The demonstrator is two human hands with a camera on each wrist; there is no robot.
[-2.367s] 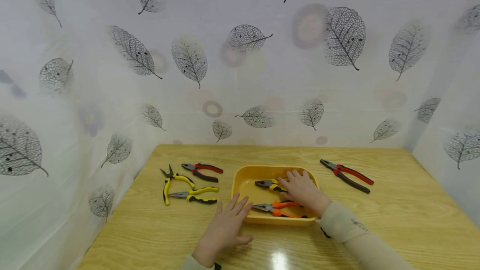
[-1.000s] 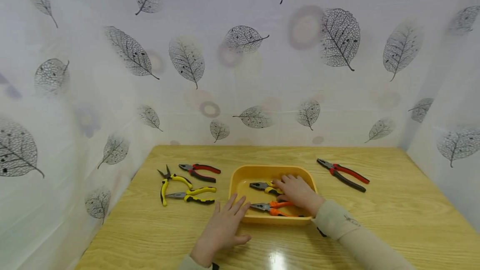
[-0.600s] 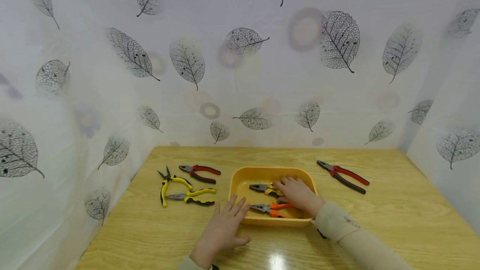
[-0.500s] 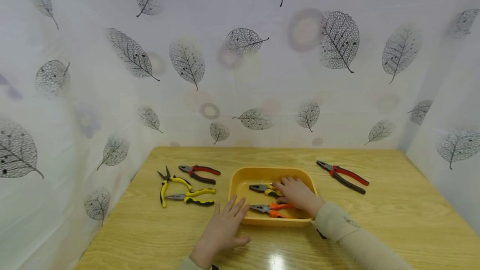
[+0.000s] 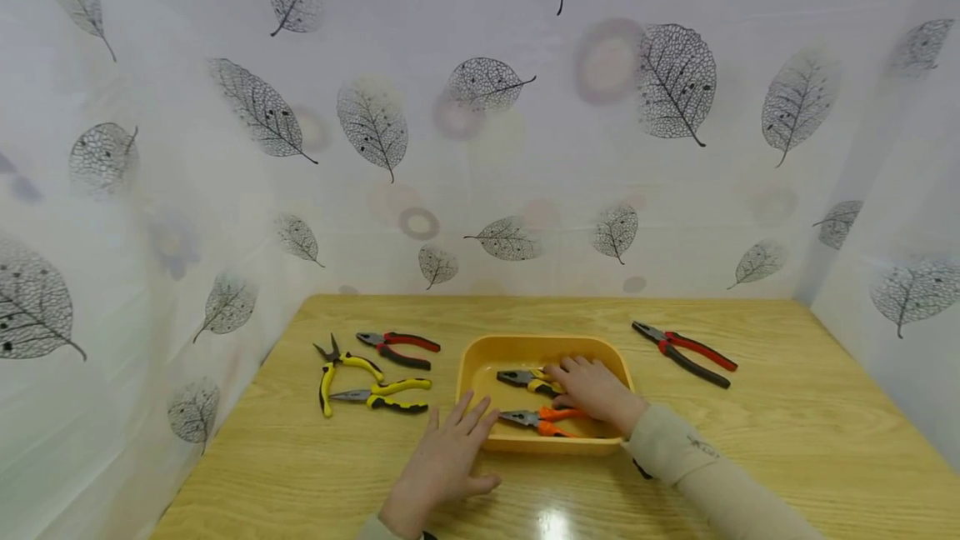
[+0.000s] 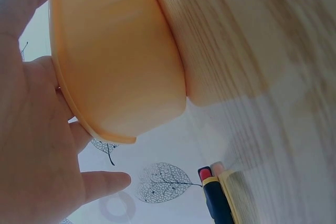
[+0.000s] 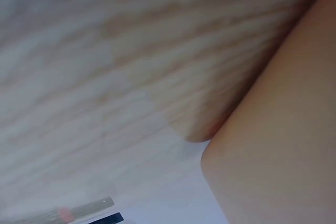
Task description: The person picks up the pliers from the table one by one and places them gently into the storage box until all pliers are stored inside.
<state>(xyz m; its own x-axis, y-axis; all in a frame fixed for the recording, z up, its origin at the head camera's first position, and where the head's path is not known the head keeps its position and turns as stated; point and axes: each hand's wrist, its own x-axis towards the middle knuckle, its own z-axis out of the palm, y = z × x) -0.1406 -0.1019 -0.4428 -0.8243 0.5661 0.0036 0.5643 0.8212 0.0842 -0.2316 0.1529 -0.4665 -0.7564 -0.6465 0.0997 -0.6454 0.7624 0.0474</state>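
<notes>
In the head view a yellow tray (image 5: 480,357) stands on the wooden table. My left hand (image 5: 444,457) lies with fingers spread at its near left corner; in the left wrist view the fingers are beside the tray's wall (image 6: 121,61). My right hand (image 5: 596,390) reaches into the tray, over the handles of yellow-black combination pliers (image 5: 517,377). Their grey head points left. The palm side is hidden, so whether the fingers grip the handles does not show. Below lie orange-handled pliers (image 5: 525,417), their handle ends partly covered.
Left of the tray lie spread yellow needle-nose pliers (image 5: 335,365), yellow-black long-nose pliers (image 5: 382,394) and red-black pliers (image 5: 397,347). Larger red-black pliers (image 5: 686,352) lie to the right. A leaf-print curtain (image 5: 495,157) hangs behind the table (image 5: 285,457).
Since the earliest frame my right fingers have drawn in slightly over the yellow-black pliers. The view has shifted a little. Left hand, tray and the other pliers stay in place.
</notes>
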